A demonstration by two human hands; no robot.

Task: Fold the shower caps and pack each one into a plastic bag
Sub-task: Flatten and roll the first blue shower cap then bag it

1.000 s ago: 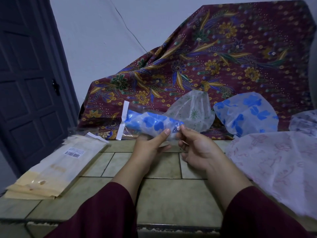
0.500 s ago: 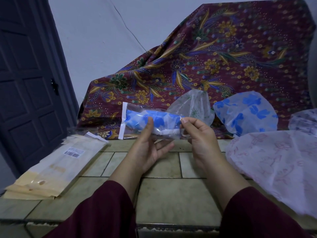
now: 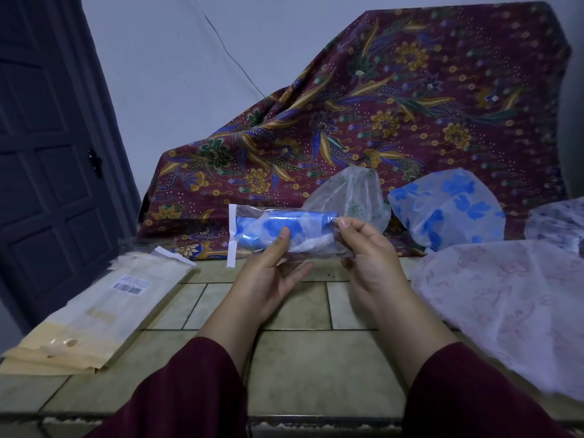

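From my remote seat I saw the batik cloth (image 3: 395,105) behind the tiled counter (image 3: 316,368), the loose pink cap (image 3: 505,301) at right, then the bagged blue shower cap (image 3: 284,227) held above the counter, my left hand (image 3: 268,279) gripping it thumb-on-top, my right hand (image 3: 369,257) pinching its right end.

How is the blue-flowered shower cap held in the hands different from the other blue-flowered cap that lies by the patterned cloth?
The held cap is rolled into a narrow bundle; the loose cap is spread out and puffy. The held cap sits inside a clear plastic bag, gripped by the left hand and right hand; the loose cap is unbagged and untouched. Both are translucent with blue flowers.
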